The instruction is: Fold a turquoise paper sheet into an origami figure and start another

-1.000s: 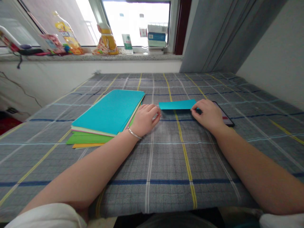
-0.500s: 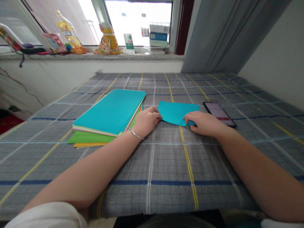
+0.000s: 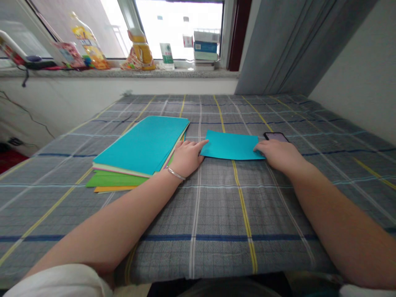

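Observation:
A small blue sheet of paper (image 3: 232, 145) lies in front of me, its near edge almost straight and bowed slightly. It may be folded, but I cannot tell. My left hand (image 3: 188, 156) has the left edge between thumb and outstretched index finger. At the right edge, the curled fingers of my right hand (image 3: 276, 153) grip the paper near its lower corner; the fingertips are partly hidden. Left of my left hand rests a stack of coloured paper (image 3: 142, 144) with blue on top and green and orange sheets sticking out below.
A phone (image 3: 276, 136) lies behind my right hand, partly covered by it. A grey checked cloth (image 3: 222, 214) covers the surface. On the windowsill (image 3: 108, 74) stand a yellow-labelled bottle (image 3: 88, 43), a yellow container (image 3: 142, 51), a white-green tube (image 3: 167, 53) and stacked boxes (image 3: 206, 47).
My right hand has slid right along the near edge to the paper's right corner and now covers more of the phone. My left index finger has stretched out over the left edge.

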